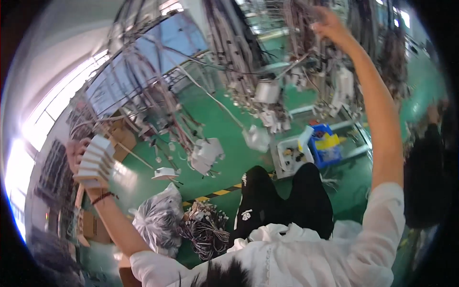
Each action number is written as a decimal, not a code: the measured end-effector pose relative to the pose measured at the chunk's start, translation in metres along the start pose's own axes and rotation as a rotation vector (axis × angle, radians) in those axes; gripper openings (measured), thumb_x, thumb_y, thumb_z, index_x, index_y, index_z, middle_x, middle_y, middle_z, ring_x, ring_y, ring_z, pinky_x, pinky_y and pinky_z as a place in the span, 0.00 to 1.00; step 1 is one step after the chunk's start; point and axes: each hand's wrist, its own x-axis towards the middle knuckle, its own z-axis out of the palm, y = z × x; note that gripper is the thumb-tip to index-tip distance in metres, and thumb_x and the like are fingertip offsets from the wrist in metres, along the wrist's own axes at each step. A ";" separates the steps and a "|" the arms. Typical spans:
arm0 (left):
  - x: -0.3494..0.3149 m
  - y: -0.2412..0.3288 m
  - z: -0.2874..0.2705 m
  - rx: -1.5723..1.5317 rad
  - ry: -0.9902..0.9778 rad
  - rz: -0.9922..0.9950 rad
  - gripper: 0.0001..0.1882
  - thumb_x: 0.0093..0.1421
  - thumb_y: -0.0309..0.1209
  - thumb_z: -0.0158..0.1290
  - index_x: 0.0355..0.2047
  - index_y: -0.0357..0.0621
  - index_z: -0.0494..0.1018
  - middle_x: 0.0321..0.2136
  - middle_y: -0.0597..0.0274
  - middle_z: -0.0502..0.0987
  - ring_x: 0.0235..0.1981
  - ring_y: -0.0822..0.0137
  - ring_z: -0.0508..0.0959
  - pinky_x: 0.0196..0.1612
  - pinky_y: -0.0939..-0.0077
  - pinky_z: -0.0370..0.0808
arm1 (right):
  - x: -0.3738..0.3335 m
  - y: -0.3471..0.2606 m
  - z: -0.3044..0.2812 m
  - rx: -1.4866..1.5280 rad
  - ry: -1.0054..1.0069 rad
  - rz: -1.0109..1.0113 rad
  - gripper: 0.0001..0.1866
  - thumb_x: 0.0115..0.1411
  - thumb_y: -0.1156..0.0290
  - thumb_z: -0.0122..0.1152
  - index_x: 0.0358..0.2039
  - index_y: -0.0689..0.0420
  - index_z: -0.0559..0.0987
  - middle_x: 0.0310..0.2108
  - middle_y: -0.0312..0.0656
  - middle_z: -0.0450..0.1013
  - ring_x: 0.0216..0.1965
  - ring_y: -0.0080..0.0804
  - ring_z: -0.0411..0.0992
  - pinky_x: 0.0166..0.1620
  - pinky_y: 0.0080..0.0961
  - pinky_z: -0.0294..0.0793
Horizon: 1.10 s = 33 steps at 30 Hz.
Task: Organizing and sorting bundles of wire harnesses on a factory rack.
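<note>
Hanging wire harnesses [248, 57] fill the far upper part of the scene, dense bundles of grey and pinkish cables with white connector blocks [267, 91] dangling from their ends over a green floor [224, 129]. They spread from far left to far right above the person. The right hand [330, 24] reaches up at far right into these bundles and is closed around some of the cables there, with the bare forearm running down to a white sleeve [382, 225] at the near right. The left hand [76, 153] is raised at the left and grips a fanned stack of white flat connectors [98, 160], held well apart from the hanging bundles; a red cord bracelet [103, 197] circles that wrist. Near the middle, the person's legs in black trousers [287, 201] stretch toward the far side. Left of them lie a clear plastic bag [158, 220] and, just beside it, a heap of coiled wires [205, 227]. Beyond the knees stand a white bin [291, 155] and a blue bin [327, 143] with small parts. A yellow and black floor stripe [215, 193] runs between the heap and the far floor.
</note>
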 end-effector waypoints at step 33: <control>0.058 -0.129 0.133 0.594 0.047 0.204 0.18 0.69 0.36 0.32 0.21 0.51 0.58 0.09 0.75 0.54 0.18 0.77 0.59 0.42 0.75 0.65 | 0.057 -0.161 0.272 0.860 -0.356 0.006 0.16 0.60 0.75 0.51 0.50 0.57 0.73 0.37 0.38 0.72 0.42 0.27 0.70 0.41 0.29 0.70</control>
